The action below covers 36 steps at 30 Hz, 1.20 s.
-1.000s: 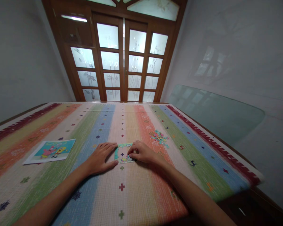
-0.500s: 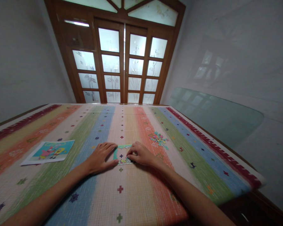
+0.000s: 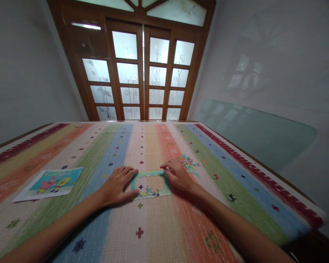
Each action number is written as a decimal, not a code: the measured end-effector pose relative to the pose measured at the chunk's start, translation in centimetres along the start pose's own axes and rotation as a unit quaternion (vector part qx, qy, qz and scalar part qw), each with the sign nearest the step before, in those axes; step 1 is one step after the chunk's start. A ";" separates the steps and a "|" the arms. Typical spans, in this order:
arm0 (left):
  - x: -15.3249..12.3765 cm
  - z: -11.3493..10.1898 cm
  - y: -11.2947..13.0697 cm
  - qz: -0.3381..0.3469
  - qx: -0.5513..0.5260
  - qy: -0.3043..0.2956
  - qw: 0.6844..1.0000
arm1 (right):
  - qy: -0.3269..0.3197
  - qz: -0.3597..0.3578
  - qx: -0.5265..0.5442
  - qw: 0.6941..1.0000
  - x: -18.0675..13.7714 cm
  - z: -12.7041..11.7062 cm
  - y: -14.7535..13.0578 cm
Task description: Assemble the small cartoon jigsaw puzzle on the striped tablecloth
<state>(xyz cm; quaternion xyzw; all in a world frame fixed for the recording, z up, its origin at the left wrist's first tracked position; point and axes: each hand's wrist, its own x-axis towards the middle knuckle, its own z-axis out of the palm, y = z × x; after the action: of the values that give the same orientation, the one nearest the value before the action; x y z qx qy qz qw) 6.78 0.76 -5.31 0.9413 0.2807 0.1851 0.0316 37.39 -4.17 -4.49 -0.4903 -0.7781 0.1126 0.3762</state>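
Note:
A partly assembled jigsaw puzzle [image 3: 164,192] lies flat on the striped cloth, its border forming a rectangle around a gap where the cloth shows. Mottled, multicoloured pieces make up its lower row. My left hand [image 3: 119,187] rests open at the puzzle's left side, thumb on the lower left corner and fingers at the upper left. At the upper right corner is my right hand [image 3: 178,176], fingers loosely bent and a little apart, covering part of the right border. No piece shows in it. Just beyond it lies a pile of loose puzzle pieces [image 3: 190,164].
A printed picture [image 3: 53,183] of two cartoon figures lies to the left on the patterned tablecloth [image 3: 153,226]. A pale green glass panel [image 3: 252,131] leans by the right wall. Wooden doors [image 3: 141,73] with frosted panes stand beyond the table.
My right hand has moved right from inside the puzzle to its upper right corner, its pinch loosened. More of the puzzle's lower and right parts shows. My left hand stays at the left side.

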 end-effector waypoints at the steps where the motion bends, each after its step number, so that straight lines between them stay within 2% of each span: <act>1: 0.0 0.1 -0.1 0.001 -0.002 0.006 1.000 | 0.011 -0.008 -0.006 1.000 0.0 -0.3 0.4; 6: -0.1 0.0 -0.1 -0.001 -0.020 0.013 1.000 | 0.080 -0.006 -0.061 0.995 0.5 -2.9 2.8; 10: -0.1 -0.2 0.0 -0.009 -0.032 0.008 0.999 | 0.106 0.067 -0.139 0.982 0.8 -5.7 5.8; 14: -0.2 0.4 -0.2 -0.011 -0.039 0.023 0.999 | 0.078 0.126 -0.185 0.971 0.9 -7.5 8.8; 21: -0.4 0.4 -0.3 -0.008 -0.032 0.027 0.999 | 0.002 0.151 -0.204 0.967 1.9 -8.8 11.4; 29: -0.2 0.2 0.0 -0.013 -0.025 0.022 0.999 | -0.084 0.129 -0.182 0.971 4.2 -9.3 12.1; 36: -0.3 0.1 0.0 -0.016 -0.028 0.016 0.999 | -0.108 0.135 -0.131 0.976 5.4 -9.5 11.9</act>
<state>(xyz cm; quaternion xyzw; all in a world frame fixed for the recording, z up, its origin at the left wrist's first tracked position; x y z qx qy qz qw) 6.56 0.64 -5.50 0.9322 0.2913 0.2073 0.0563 50.81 4.50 -1.82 -0.6209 -0.7486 0.1121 0.2039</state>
